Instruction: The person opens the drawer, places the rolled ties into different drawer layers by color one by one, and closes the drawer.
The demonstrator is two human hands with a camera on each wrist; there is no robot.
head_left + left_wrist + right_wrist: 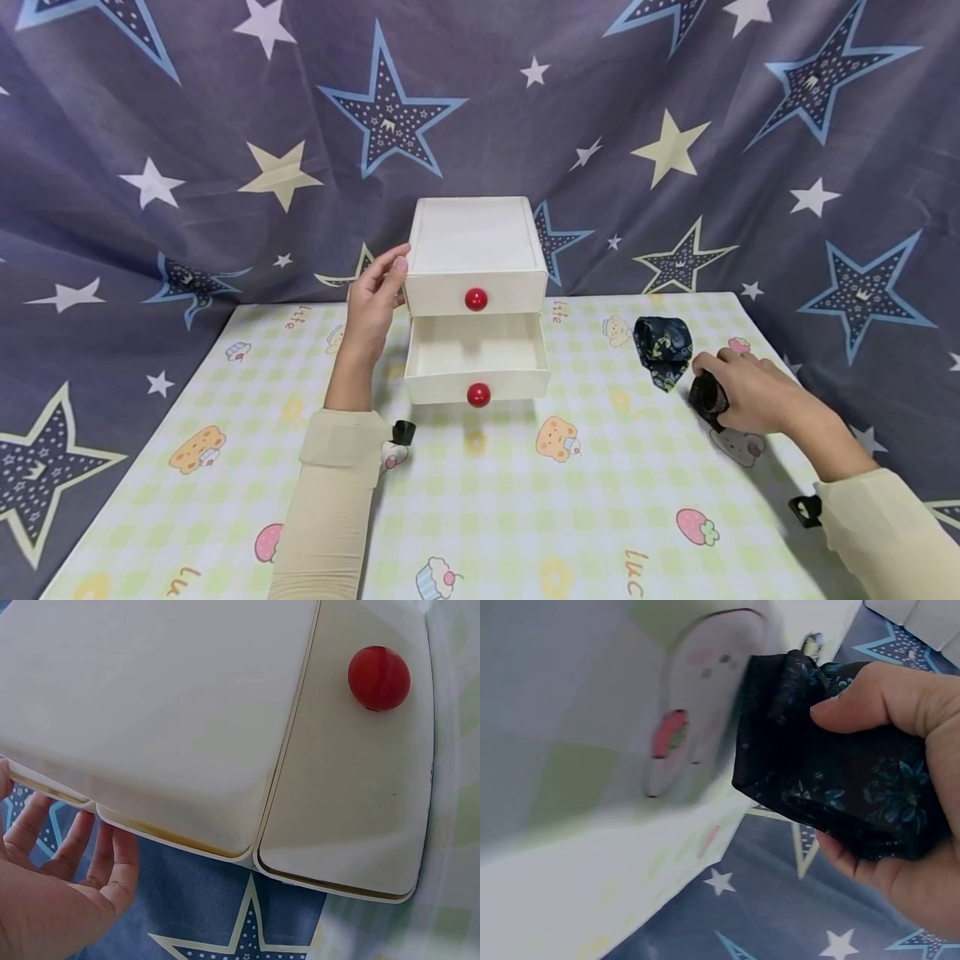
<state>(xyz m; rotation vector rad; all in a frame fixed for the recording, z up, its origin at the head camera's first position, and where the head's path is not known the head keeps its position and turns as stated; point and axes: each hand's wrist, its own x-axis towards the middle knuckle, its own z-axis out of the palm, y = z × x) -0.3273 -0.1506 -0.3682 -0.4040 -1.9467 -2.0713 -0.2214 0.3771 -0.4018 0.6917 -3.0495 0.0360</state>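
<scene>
Fabric rolls, two, one cabinet, two hands

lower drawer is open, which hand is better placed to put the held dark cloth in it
Probably the right hand: it grips the dark floral cloth roll, though off to the right of the lower drawer. The left hand touches the white drawer unit, seemingly better placed to steady it.

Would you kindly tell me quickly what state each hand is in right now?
Left hand: open, touching the side of the white drawer unit.
Right hand: closed, holding a dark floral cloth.
</scene>
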